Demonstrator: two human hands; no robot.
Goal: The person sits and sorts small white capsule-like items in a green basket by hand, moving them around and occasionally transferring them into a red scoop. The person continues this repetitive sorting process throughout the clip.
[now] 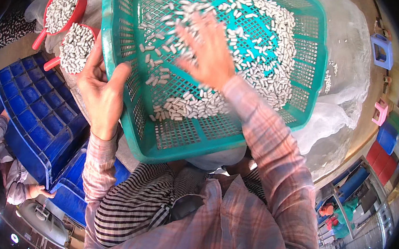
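A green plastic basket (137, 135) with mesh sides and floor is tilted in front of me, close over my lap. Small white capsule-shaped pieces (278, 41) lie thickest along its right and near sides, with bare mesh showing at the left. My left hand (102, 90) grips the left rim, thumb on the near side of the edge and fingers behind it. My right hand (208, 54) is inside the basket, fingers spread over the pieces and blurred by motion. Some pieces beside its fingertips are blurred too.
Two red scoops (80, 7) heaped with similar pieces stand at the left. Below them are blue compartmented crates (39, 110), held by another person (14, 179). Translucent plastic sheeting (341, 80) spreads at the right, with a blue stool (381, 51) beyond.
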